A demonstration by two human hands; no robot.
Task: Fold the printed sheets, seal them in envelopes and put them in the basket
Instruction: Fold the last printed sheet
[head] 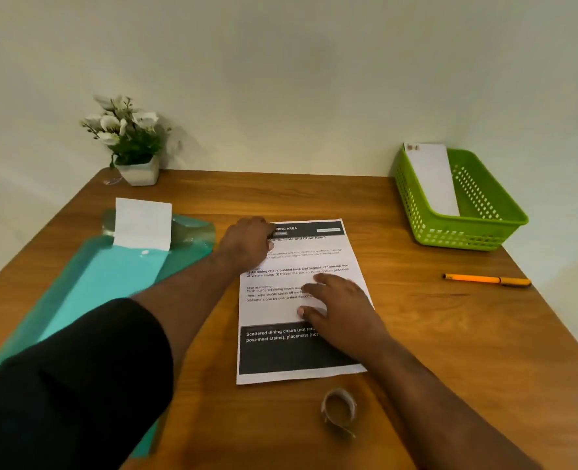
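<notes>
A printed sheet [328,256] lies flat and unfolded on the wooden table, in the middle. My left hand [247,244] rests on its far left corner, fingers curled at the edge; whether it pinches the paper is unclear. My right hand [340,301] lies flat on the sheet's middle, fingers spread, pressing it down. A green plastic basket [484,228] stands at the far right with one white envelope [433,178] leaning inside it. A white envelope or folded paper [143,223] sticks out of a teal folder [104,283] on the left.
A roll of tape [338,410] lies near the front edge, just below the sheet. An orange pen [484,279] lies on the right. A potted plant [130,144] with white flowers stands at the back left against the wall.
</notes>
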